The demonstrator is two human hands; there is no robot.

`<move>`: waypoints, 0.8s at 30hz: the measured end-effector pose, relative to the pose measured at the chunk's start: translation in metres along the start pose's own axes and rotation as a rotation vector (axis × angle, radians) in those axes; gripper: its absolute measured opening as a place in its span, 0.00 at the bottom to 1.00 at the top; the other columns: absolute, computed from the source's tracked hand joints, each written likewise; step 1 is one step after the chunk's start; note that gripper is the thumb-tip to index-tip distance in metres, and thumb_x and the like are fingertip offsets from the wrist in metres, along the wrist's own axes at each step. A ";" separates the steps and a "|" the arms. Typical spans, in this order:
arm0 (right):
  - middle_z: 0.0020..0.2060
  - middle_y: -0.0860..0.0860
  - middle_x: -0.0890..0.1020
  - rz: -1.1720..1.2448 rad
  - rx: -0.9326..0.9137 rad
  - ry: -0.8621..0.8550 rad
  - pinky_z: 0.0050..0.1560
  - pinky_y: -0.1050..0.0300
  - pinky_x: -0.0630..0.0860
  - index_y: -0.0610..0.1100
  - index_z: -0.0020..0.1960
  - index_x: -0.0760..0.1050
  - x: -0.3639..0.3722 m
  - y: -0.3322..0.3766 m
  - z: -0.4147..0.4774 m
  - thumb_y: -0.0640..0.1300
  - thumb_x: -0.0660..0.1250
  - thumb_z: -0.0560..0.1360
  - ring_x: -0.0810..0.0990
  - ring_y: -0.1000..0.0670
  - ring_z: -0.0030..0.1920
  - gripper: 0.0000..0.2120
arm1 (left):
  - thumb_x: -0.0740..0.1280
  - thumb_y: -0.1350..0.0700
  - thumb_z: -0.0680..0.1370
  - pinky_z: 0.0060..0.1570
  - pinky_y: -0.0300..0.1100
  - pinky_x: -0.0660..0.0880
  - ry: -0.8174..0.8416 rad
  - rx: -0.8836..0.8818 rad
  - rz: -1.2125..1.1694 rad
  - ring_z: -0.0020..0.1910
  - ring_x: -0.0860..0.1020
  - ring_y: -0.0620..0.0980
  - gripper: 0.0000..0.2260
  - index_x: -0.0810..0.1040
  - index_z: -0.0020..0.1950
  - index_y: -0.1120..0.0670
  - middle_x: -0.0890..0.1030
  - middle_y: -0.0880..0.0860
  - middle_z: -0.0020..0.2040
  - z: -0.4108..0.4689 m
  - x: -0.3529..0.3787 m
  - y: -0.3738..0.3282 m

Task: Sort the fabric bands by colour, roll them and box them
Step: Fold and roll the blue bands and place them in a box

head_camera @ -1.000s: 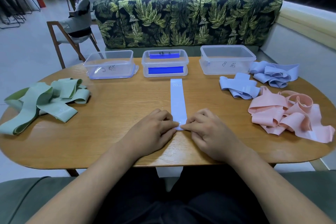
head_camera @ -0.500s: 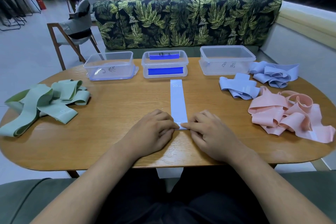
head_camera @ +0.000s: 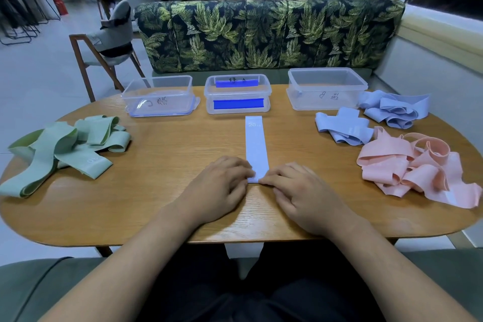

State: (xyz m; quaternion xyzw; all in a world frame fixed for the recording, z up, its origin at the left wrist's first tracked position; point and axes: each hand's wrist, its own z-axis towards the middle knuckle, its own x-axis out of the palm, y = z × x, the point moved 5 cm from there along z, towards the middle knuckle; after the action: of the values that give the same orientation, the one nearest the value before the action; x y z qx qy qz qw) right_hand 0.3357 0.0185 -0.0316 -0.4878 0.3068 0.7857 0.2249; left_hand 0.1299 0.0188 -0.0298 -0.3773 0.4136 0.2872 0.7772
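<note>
Hardly anything has moved vs a sec ago: our left hand [head_camera: 219,185] & right hand [head_camera: 300,191] stay at the near end of the pale-blue flat fabric band [head_camera: 256,146], fingertips curled and pinching its first small turn-up. The rest of the band lies flat on the oval wooden bench [head_camera: 170,144], running straight away from us toward the middle clear plastic box [head_camera: 236,98].

Risks, as we judge them:
- If one hand rolls ahead of the other, the roll goes cone-shaped & won't sit neat in a box.
- If the pinch slackens, the stretchy fabric prob. springs open.
- Boxes are lettered, not coloured, so a band could land in the wrong one.

Writing:
- The band reads "20 LB" at its far end.
- One band in the green fabric heap [head_camera: 65,146] shows what looks like "30", upside down.
- The left clear plastic box [head_camera: 159,97] has "C" plus scrawl we can't read.
- The right clear plastic box [head_camera: 326,89] has "B" plus more scrawl.
- The middle box has marks on top, poss. "A", not sure.
</note>
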 end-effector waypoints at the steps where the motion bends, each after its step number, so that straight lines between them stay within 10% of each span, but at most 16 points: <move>1: 0.61 0.60 0.78 0.014 -0.006 -0.003 0.62 0.48 0.73 0.54 0.67 0.79 0.000 -0.001 0.000 0.43 0.62 0.81 0.76 0.52 0.60 0.17 | 0.63 0.58 0.84 0.69 0.44 0.70 -0.021 -0.039 -0.036 0.66 0.75 0.46 0.14 0.81 0.67 0.51 0.80 0.45 0.65 0.005 -0.002 0.005; 8: 0.59 0.61 0.79 0.043 -0.015 -0.024 0.62 0.49 0.73 0.53 0.65 0.80 0.001 -0.002 0.000 0.41 0.62 0.80 0.77 0.53 0.60 0.18 | 0.57 0.59 0.83 0.74 0.46 0.67 0.271 0.048 0.108 0.75 0.70 0.44 0.24 0.75 0.76 0.43 0.74 0.42 0.76 0.039 0.006 0.016; 14: 0.61 0.61 0.78 0.033 0.025 -0.001 0.63 0.50 0.73 0.54 0.68 0.79 0.003 -0.005 0.003 0.43 0.60 0.81 0.76 0.54 0.61 0.18 | 0.59 0.58 0.85 0.77 0.43 0.63 0.211 -0.017 0.003 0.75 0.70 0.39 0.20 0.78 0.74 0.46 0.76 0.42 0.75 0.035 0.008 0.023; 24: 0.63 0.62 0.76 -0.010 0.130 0.039 0.67 0.48 0.71 0.55 0.71 0.77 0.011 -0.013 0.022 0.47 0.57 0.82 0.70 0.53 0.65 0.20 | 0.63 0.47 0.85 0.55 0.38 0.68 0.141 -0.100 -0.079 0.51 0.76 0.42 0.07 0.75 0.61 0.45 0.79 0.33 0.49 0.034 0.007 0.019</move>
State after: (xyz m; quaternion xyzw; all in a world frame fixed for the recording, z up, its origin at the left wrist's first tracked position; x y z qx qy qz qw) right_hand 0.3262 0.0438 -0.0374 -0.4888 0.3590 0.7535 0.2540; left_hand 0.1332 0.0583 -0.0300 -0.4511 0.4372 0.2496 0.7370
